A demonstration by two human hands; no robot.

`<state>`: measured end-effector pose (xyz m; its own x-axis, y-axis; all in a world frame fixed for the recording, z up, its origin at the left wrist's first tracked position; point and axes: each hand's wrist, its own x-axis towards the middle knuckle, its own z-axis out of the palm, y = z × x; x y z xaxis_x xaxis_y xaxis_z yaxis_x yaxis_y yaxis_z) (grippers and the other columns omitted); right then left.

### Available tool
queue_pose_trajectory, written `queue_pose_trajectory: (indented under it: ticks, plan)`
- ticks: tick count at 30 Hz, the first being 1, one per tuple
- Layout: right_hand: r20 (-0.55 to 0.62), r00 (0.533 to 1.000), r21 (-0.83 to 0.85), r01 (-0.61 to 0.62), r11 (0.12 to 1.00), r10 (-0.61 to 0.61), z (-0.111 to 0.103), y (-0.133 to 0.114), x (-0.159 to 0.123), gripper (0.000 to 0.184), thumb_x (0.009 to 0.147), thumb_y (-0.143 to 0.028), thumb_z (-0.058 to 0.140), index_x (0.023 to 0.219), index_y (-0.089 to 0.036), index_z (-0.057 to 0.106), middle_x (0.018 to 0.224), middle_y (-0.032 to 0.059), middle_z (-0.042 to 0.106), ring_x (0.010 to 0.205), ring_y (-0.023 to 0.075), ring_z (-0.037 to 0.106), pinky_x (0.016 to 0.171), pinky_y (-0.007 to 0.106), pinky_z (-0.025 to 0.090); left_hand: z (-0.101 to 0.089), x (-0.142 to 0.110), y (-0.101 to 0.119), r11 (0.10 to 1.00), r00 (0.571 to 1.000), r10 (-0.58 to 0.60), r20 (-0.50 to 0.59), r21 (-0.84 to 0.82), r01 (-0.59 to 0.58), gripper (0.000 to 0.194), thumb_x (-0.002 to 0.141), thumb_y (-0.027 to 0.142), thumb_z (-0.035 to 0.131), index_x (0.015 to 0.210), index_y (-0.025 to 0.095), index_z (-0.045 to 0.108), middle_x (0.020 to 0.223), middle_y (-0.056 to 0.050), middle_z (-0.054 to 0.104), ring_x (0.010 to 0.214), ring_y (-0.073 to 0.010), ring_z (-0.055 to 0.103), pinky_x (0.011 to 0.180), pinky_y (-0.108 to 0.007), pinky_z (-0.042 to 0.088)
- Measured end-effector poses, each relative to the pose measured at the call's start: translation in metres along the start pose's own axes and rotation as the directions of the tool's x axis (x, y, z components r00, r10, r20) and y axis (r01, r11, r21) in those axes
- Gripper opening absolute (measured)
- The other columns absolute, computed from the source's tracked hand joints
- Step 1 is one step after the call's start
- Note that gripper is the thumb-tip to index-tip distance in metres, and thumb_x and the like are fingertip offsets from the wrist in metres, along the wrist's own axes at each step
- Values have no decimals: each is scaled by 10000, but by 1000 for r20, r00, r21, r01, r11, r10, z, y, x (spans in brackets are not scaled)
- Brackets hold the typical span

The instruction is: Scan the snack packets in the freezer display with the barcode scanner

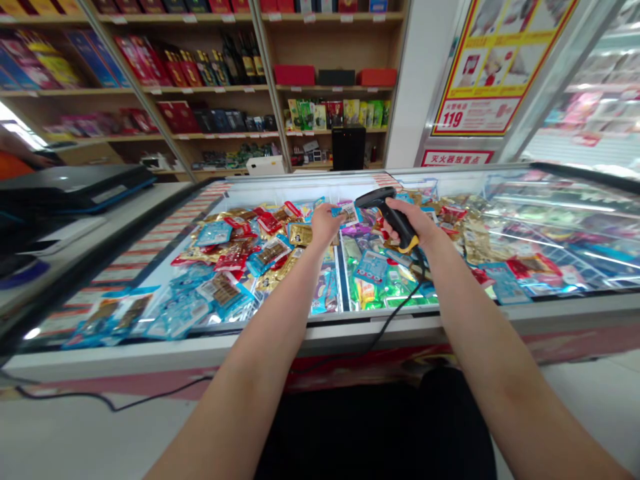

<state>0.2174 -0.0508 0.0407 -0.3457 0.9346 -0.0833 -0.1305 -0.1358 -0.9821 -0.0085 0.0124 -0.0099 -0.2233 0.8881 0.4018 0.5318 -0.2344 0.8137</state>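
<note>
My right hand (413, 223) is wrapped round the yellow and black handle of a barcode scanner (395, 213), whose head points left. From the handle a black cable (400, 308) hangs down over the front edge of the freezer. My left hand (326, 221) pinches a small blue snack packet (350, 213) with a pale label facing up, just in front of the scanner head. Beneath both hands lie many snack packets, among them a red packet (267, 220), a gold packet (300, 233) and a blue packet (270, 255).
A white chest freezer (320, 325) with glass lids spans the view, a thin divider (343, 280) in its middle. On the left a counter (150, 207) carries a dark flat machine (85, 187). Shelves (330, 125) of boxes and bottles stand behind. An orange sleeve (13, 167) shows far left.
</note>
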Motion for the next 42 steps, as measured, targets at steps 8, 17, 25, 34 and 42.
queue_pose_trajectory:
  ticks: [8, 17, 25, 34, 42]
  plan:
    - [-7, 1000, -7, -13, 1000, 13, 0, -1, -1, 377, 911, -530, 631, 841, -159, 629, 521, 32, 612, 356, 125, 514, 313, 214, 415, -2, -2, 5, 1000, 1000, -14, 9, 15, 14, 246, 650, 195, 719, 893, 161, 723, 903, -54, 714, 885, -213, 657, 851, -338, 514]
    - [30, 1000, -15, -5, 1000, 6, -2, 0, 0, 370, 928, -514, 619, 836, -156, 633, 524, 34, 609, 358, 127, 515, 326, 219, 423, -4, -4, 6, 1000, 1000, -16, 20, 16, 16, 238, 661, 191, 709, 898, 174, 720, 860, -35, 713, 851, -211, 655, 825, -331, 504]
    - [38, 999, -13, -6, 1000, 6, 0, -2, -3, 375, 932, -522, 616, 844, -158, 631, 525, 26, 601, 359, 124, 508, 326, 219, 422, -7, -3, 7, 999, 1000, -14, 23, 53, 13, 250, 672, 189, 684, 919, 175, 723, 893, -46, 716, 867, -215, 647, 837, -332, 493]
    - [35, 999, -13, -4, 1000, 5, 2, -4, -7, 379, 907, -543, 648, 857, -167, 640, 531, 20, 601, 362, 122, 507, 333, 217, 417, -4, 0, 0, 999, 1000, 2, 14, 33, -3, 278, 667, 186, 667, 939, 178, 721, 847, -33, 704, 840, -210, 654, 804, -321, 492]
    - [15, 1000, -10, -19, 1000, 19, 2, -4, -6, 376, 916, -539, 630, 881, -165, 646, 543, 25, 610, 365, 124, 508, 327, 217, 423, -9, 0, 5, 997, 999, -47, -23, 59, 48, 233, 674, 188, 669, 905, 187, 700, 795, -14, 681, 830, -209, 655, 811, -323, 492]
